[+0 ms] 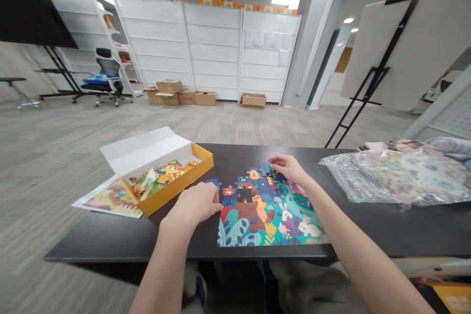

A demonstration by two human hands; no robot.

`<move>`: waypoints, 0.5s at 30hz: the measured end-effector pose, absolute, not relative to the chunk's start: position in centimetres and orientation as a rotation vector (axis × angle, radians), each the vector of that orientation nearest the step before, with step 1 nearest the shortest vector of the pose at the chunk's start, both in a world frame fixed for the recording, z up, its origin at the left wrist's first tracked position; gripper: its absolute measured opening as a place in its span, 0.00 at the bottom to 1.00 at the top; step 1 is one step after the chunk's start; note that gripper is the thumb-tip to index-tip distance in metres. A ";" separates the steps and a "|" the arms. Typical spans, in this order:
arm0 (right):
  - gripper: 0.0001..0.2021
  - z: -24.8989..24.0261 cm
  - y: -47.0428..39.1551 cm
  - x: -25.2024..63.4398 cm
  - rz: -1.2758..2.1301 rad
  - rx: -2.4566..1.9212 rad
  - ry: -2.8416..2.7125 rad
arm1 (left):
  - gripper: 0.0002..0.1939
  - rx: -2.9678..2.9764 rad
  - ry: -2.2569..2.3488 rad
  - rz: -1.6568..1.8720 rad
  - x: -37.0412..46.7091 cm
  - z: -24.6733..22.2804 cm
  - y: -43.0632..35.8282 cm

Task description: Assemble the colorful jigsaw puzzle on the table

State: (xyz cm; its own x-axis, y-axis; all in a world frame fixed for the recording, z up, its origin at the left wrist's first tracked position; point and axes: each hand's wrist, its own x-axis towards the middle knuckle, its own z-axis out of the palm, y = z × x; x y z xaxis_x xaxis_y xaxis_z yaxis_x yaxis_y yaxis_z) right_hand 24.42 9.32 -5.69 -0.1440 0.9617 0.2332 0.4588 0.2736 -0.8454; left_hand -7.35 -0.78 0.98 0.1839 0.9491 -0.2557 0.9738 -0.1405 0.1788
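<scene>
One dark table (110,240) carries one partly built jigsaw puzzle (265,216), one yellow box (172,184) with one white lid (143,149) folded back, one printed picture sheet (110,199) and one heap of clear plastic bags (397,174); the bags in the heap cannot be counted. Two hands are on the table, one left hand (196,203) and one right hand (289,166). The loose pieces in the box overlap too much to count. On the floor by the far wall stand five cardboard boxes (169,86). There is one office chair (106,76). Two black stands (362,95) hold boards, one on each side of the room.
</scene>
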 end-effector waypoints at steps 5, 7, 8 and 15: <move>0.08 -5.7 9.3 24.4 0.659 -1.360 -1.850 | 0.11 2.183 1.821 -0.108 -7.1 0.9 -1.0; 0.08 -5.6 9.2 24.4 0.625 -1.362 -1.883 | 0.12 2.199 1.805 -0.094 -7.1 0.8 -1.0; 0.08 -5.6 9.1 24.5 0.613 -1.362 -1.897 | 0.12 2.207 1.801 -0.088 -7.1 0.8 -1.1; 0.08 -5.6 8.8 24.5 0.503 -1.408 -1.976 | 0.12 2.195 1.798 -0.092 -7.2 1.0 -1.1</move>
State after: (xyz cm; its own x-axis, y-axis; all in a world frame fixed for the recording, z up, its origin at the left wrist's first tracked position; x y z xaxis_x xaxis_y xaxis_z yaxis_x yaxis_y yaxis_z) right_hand 24.51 8.83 -5.56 -0.2103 0.9351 0.2851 0.6853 0.3490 -0.6392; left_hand -7.19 -1.05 1.00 0.2139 0.9474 -0.2380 0.9668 -0.1704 0.1905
